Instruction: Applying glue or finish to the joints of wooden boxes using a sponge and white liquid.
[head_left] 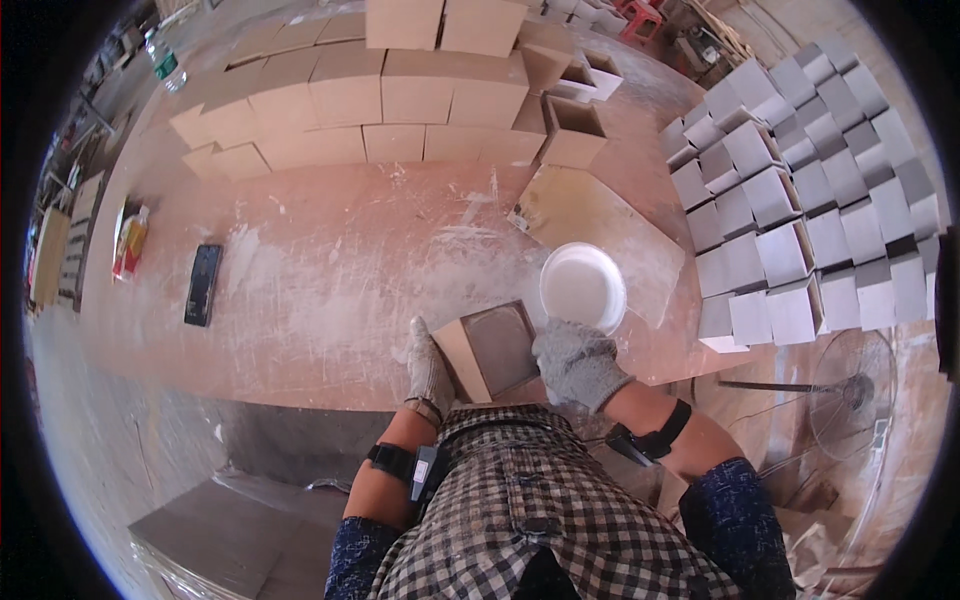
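Note:
A box (459,362) with tan sides and a grey-brown face turned upward is tilted near the table's front edge. My left hand (430,372), in a pale glove, grips its left side with the fingers along the tan face. Against the right edge of the box is my right hand (580,366), in a grey knit glove and curled closed; whatever it may hold is hidden beneath the fingers. Just beyond that hand stands a round white tub (619,292) with pale, milky contents. The tub rests partly on a stained flat board (640,245).
Tan boxes (415,95) are stacked in rows along the table's far side. Grey and white boxes (785,205) form a tall stack at right, above a fan (850,390). A phone (203,285), a red-yellow packet (130,243) and a plastic bottle (165,62) lie left.

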